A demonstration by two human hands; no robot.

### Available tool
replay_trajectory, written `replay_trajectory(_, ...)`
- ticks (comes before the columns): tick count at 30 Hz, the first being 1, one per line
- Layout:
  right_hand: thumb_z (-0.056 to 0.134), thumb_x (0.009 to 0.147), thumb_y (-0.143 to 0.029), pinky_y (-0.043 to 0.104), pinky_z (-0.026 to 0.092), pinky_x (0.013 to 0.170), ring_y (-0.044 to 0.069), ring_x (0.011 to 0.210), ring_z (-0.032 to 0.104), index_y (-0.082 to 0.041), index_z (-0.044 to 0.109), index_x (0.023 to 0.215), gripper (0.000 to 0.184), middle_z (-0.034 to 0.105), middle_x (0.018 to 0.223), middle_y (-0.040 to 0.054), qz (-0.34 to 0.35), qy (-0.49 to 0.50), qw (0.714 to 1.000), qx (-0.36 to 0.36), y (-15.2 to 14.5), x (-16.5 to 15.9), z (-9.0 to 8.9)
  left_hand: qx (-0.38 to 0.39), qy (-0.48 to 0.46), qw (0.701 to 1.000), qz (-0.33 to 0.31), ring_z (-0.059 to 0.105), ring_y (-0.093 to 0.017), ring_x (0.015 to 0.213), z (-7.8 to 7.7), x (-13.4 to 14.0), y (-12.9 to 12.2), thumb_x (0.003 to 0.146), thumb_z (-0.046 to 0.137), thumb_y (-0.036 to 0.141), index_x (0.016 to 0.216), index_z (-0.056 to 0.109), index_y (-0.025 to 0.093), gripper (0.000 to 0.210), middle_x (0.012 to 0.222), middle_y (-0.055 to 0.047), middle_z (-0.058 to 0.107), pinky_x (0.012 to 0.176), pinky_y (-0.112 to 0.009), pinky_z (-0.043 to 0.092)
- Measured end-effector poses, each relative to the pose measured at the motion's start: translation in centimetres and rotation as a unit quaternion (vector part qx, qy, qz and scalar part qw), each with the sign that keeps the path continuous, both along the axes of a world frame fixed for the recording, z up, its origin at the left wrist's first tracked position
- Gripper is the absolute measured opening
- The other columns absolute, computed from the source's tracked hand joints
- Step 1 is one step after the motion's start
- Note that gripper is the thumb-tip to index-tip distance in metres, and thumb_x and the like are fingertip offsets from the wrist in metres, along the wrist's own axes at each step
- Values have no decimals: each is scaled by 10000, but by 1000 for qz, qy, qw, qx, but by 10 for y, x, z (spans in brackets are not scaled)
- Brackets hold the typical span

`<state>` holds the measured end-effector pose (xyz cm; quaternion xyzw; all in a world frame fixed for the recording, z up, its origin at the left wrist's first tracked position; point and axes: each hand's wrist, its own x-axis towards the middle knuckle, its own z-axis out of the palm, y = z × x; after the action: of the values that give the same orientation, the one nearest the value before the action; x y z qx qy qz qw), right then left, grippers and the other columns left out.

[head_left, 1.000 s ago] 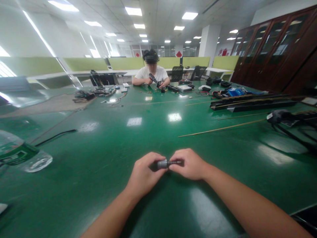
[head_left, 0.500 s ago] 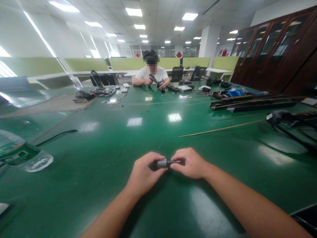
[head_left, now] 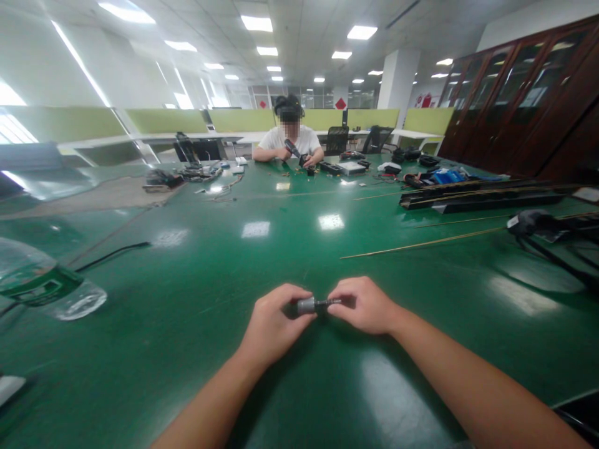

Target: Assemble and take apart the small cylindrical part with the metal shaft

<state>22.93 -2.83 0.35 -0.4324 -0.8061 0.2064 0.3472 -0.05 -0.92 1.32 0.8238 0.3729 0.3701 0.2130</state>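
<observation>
My left hand (head_left: 270, 319) pinches a short grey metal cylinder (head_left: 306, 305) between thumb and fingers, just above the green tabletop. Out of the cylinder's right end runs a thin dark shaft (head_left: 321, 304) that looks ridged, like a bit or a screw. The thumb and forefinger of my right hand (head_left: 367, 307) close on the far end of this shaft. The whole piece lies level between my hands. Its left end is partly hidden by my left fingers, and its exact kind cannot be made out.
A clear plastic bottle (head_left: 56, 290) lies at the left, near a black cable (head_left: 115, 254). Thin brass-coloured rods (head_left: 421, 246) and black channels (head_left: 496, 198) are at the right. Across the table (head_left: 219, 249), a person (head_left: 271, 142) holds a dark power tool (head_left: 292, 148).
My right hand has shifted slightly right along the shaft, so more of the shaft shows. The left hand keeps its grip on the cylinder. The view has moved a little.
</observation>
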Motion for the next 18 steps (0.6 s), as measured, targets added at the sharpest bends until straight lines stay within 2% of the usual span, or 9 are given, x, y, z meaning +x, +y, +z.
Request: replay_trajectory(18,695,834,-224,262,451,667,157,688,626,-168,762,851,89,718,763,35,-18,1,1000,-9,4,8,1,19,16,1000,11,670,-182,844,2,-7,8,755,755,234,927,698,221,181,924,-18,717,782,-296,533)
